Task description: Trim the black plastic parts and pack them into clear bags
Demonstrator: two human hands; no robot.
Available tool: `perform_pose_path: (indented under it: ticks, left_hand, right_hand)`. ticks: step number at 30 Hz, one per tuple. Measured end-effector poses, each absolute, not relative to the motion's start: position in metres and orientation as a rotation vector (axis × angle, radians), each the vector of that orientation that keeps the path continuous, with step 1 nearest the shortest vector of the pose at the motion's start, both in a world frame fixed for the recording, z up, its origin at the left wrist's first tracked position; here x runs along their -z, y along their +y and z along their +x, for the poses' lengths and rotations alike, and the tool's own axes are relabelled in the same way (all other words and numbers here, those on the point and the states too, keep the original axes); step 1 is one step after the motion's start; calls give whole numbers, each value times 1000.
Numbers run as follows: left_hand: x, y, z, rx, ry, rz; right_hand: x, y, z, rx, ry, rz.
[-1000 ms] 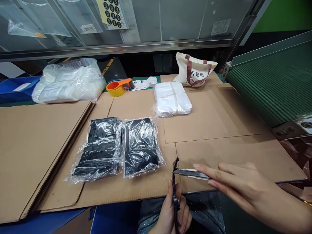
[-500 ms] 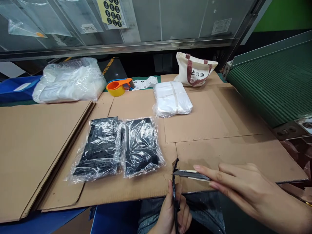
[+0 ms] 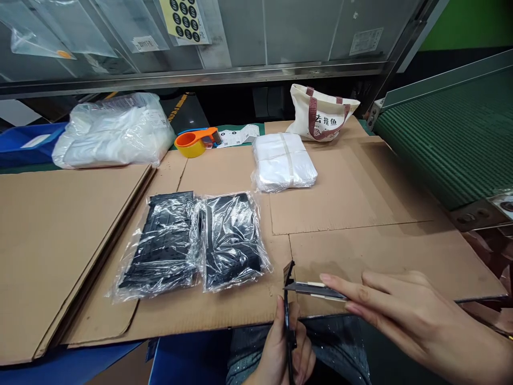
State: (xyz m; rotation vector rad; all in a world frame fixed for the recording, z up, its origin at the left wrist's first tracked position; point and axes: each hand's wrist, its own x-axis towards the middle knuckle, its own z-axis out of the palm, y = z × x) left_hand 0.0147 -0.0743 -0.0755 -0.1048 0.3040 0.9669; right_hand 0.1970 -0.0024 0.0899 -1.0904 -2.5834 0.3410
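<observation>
My left hand (image 3: 280,347) stands at the bottom middle, shut on a thin black plastic piece (image 3: 287,315) held upright on edge. Its lower end is hidden behind my fingers. My right hand (image 3: 404,315) comes in from the right, pinching a flat metal blade (image 3: 308,287) with a pale strip along it. The blade's tip meets the black piece near its top. Beyond the hands, on a cardboard sheet (image 3: 360,256), lie two clear plastic bags of black parts (image 3: 160,246) (image 3: 232,240), side by side.
A strapped white bundle of bags (image 3: 284,163), an orange tape dispenser (image 3: 192,143), a canvas tote bag (image 3: 320,112) and a large bag of white material (image 3: 114,133) stand behind. A green conveyor belt (image 3: 449,133) runs along the right. The cardboard's front edge lies by my hands.
My right hand and the blade sit slightly lower than a second ago, with the tip still at the black piece. My left hand has hardly moved.
</observation>
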Motion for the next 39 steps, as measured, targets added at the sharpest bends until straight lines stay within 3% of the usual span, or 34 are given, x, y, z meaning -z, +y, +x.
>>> perform_pose_path:
  ticks: [39]
  left_hand:
    - [71, -74, 17, -994, 156, -101]
  right_hand:
    - [-88, -4, 198, -319, -2550, -1091]
